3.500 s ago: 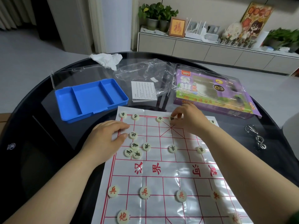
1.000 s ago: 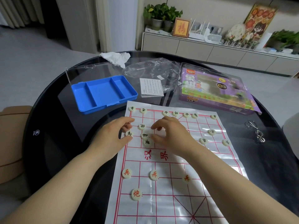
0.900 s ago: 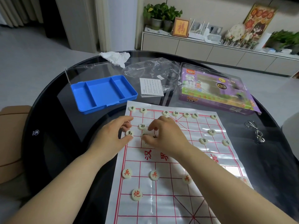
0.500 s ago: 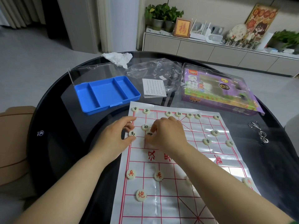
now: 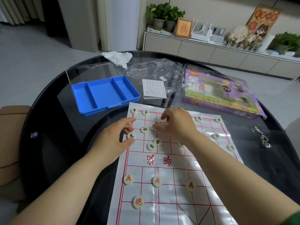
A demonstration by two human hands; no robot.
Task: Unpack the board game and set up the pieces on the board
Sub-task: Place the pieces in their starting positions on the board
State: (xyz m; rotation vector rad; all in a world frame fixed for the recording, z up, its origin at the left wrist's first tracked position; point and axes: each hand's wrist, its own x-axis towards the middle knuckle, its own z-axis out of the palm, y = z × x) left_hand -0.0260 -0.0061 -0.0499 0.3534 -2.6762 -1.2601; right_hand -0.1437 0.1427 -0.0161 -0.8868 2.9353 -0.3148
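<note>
The board (image 5: pixel 167 207) is a glossy white sheet ruled with a red grid and two large red characters across its middle; it lies flat on the dark glass table (image 5: pixel 53 143). The pieces are cream discs with inked characters: red-lettered discs (image 5: pixel 157 181) sit on the near half and black ones on the far half.

The left hand (image 5: pixel 112 142) rests at the board's nine o'clock edge. It pinches a black-lettered disc (image 5: pixel 131 136) between thumb and curled fingers, and the disc lies flat on the sheet at the hand's three o'clock.

The right hand (image 5: pixel 177 125) arches over the far rows with its thumb and forefinger closed on a half-hidden disc (image 5: pixel 156 123), which peeks out at the hand's nine o'clock. Only a sliver of it shows.

A loose black disc (image 5: pixel 145 129) lies between the two hands. A touching pair (image 5: pixel 155 144) sits at the right hand's seven o'clock.

From the board, a blue tray (image 5: pixel 103 93) stands at eleven o'clock and a purple game box (image 5: pixel 219 93) at one o'clock.
</note>
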